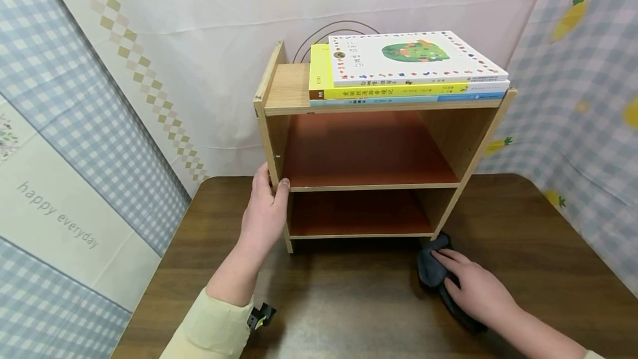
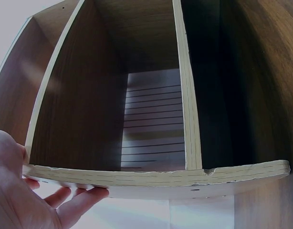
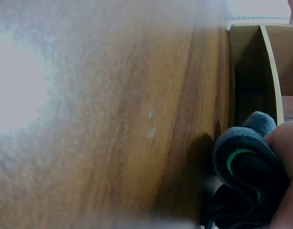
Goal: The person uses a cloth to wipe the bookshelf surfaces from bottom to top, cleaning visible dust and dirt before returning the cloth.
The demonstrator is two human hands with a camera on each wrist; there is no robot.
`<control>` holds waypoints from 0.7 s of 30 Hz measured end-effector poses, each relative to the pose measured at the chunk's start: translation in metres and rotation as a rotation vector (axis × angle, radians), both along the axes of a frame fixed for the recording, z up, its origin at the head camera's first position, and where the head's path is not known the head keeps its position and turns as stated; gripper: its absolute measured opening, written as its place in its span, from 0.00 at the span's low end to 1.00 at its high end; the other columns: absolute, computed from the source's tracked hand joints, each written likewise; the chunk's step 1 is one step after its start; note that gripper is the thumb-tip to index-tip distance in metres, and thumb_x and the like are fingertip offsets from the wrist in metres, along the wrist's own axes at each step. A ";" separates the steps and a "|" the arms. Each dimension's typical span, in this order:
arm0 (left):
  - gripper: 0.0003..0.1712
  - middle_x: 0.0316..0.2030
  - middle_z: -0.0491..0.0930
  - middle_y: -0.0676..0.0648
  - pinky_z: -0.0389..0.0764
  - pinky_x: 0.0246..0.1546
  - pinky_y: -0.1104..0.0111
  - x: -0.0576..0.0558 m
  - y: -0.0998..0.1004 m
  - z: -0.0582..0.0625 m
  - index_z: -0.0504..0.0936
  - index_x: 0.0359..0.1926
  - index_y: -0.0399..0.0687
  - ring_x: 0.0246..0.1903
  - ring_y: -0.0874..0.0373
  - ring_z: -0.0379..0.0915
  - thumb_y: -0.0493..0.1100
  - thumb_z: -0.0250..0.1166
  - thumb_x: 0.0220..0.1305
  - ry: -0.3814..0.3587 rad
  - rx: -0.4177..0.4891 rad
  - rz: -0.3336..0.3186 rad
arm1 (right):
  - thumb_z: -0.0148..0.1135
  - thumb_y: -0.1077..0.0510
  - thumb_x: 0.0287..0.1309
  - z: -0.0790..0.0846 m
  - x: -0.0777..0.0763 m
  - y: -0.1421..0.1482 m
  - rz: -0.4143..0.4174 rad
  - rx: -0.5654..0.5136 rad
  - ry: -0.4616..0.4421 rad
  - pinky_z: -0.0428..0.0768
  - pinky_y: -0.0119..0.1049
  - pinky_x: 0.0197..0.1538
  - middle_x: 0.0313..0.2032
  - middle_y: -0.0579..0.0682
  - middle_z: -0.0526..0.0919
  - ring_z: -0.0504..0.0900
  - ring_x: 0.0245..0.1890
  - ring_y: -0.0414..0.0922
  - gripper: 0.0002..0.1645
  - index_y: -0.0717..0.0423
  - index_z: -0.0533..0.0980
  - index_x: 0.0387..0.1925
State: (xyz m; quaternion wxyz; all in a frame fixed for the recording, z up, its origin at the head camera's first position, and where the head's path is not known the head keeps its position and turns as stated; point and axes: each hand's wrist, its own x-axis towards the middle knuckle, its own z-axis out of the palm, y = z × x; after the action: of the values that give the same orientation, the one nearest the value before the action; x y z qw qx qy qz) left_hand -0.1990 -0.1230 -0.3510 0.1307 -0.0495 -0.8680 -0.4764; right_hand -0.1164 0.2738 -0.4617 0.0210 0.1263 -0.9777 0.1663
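A small wooden bookshelf (image 1: 374, 186) stands on the brown table, its open front toward me. My left hand (image 1: 264, 212) grips its left side panel, thumb on the front edge and fingers round the outer face; the left wrist view shows those fingers (image 2: 84, 202) against the panel. Beside the shelf's front right foot, my right hand (image 1: 478, 290) holds a bunched dark grey-blue cloth (image 1: 430, 267). In the right wrist view the folded cloth (image 3: 239, 136) shows a green edge, close to the shelf's lower corner. The cloth covers part of that foot.
On the shelf's top board lie stacked books: a white one (image 1: 413, 60) uppermost, a yellow one (image 1: 320, 73) and a blue-spined one (image 1: 379, 102) below. The wooden table (image 1: 349, 292) has rounded back corners. Patterned curtains (image 1: 224, 71) hang behind and at both sides.
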 end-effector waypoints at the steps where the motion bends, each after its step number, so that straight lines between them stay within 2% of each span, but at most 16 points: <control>1: 0.32 0.65 0.62 0.49 0.72 0.49 0.47 0.000 0.000 0.000 0.52 0.76 0.59 0.55 0.50 0.71 0.58 0.44 0.76 0.000 -0.001 0.000 | 0.65 0.62 0.58 0.000 0.000 0.000 -0.006 -0.015 -0.002 0.68 0.34 0.25 0.63 0.63 0.73 0.82 0.47 0.59 0.32 0.57 0.73 0.66; 7: 0.32 0.64 0.62 0.50 0.72 0.48 0.47 0.001 0.000 0.001 0.52 0.75 0.59 0.54 0.50 0.71 0.58 0.44 0.76 -0.007 -0.004 0.004 | 0.65 0.62 0.59 0.000 0.005 0.000 -0.033 -0.065 0.032 0.66 0.32 0.23 0.64 0.61 0.70 0.83 0.41 0.51 0.34 0.53 0.70 0.68; 12: 0.32 0.64 0.62 0.50 0.72 0.50 0.48 0.001 0.001 0.001 0.52 0.75 0.59 0.55 0.51 0.70 0.58 0.43 0.76 -0.013 0.000 0.000 | 0.65 0.63 0.58 0.002 0.011 -0.004 -0.028 -0.076 0.080 0.66 0.31 0.23 0.64 0.59 0.71 0.81 0.39 0.47 0.35 0.51 0.71 0.68; 15: 0.32 0.64 0.62 0.50 0.72 0.50 0.47 0.001 0.001 0.001 0.52 0.76 0.59 0.56 0.51 0.70 0.58 0.43 0.76 -0.010 0.000 0.000 | 0.66 0.64 0.57 0.004 0.015 -0.007 -0.018 -0.080 0.111 0.66 0.31 0.24 0.64 0.57 0.71 0.82 0.42 0.48 0.35 0.50 0.72 0.67; 17: 0.32 0.64 0.62 0.50 0.72 0.50 0.47 0.001 0.001 0.002 0.51 0.76 0.59 0.56 0.51 0.70 0.58 0.44 0.76 -0.007 0.000 0.000 | 0.67 0.64 0.56 0.005 0.018 -0.008 -0.012 -0.088 0.121 0.64 0.31 0.23 0.64 0.56 0.71 0.81 0.38 0.46 0.36 0.49 0.72 0.67; 21: 0.32 0.64 0.62 0.49 0.72 0.49 0.47 0.002 0.000 0.001 0.51 0.76 0.59 0.55 0.50 0.71 0.58 0.43 0.76 -0.005 -0.002 0.000 | 0.69 0.64 0.55 0.006 0.023 -0.010 0.006 -0.077 0.181 0.72 0.34 0.28 0.64 0.55 0.72 0.82 0.47 0.51 0.37 0.47 0.72 0.67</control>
State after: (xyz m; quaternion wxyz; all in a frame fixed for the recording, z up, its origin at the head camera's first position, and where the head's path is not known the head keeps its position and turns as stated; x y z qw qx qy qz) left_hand -0.1973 -0.1225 -0.3495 0.1283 -0.0484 -0.8687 -0.4759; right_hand -0.0933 0.2639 -0.4554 0.1136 0.1431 -0.9643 0.1915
